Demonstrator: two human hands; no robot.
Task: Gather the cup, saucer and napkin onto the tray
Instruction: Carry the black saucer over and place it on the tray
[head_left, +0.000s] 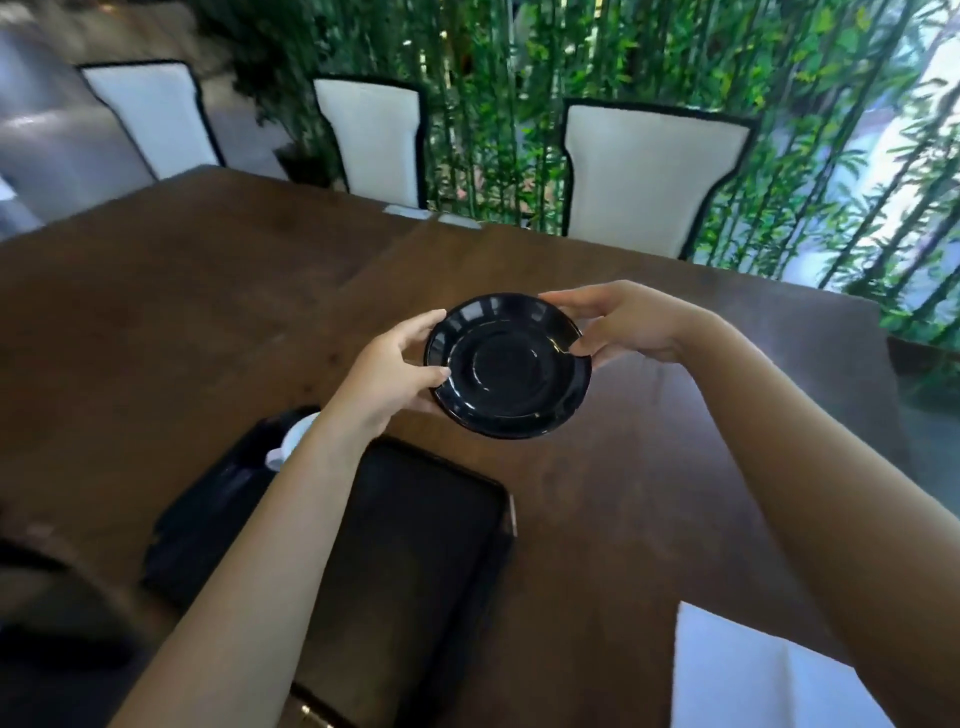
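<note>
Pinching black saucer (508, 365) rim: left hand (390, 373), right hand (626, 325); seemingly airborne.

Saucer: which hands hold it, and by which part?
Both hands: the left hand grips the saucer by its left rim, the right hand by its right rim.

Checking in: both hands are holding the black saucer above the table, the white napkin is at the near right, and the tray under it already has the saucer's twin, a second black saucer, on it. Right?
Not quite. The head view shows no second saucer on the tray; its visible surface is bare. The rest holds: left hand and right hand hold the black saucer above the table, with the white napkin near right.
</note>
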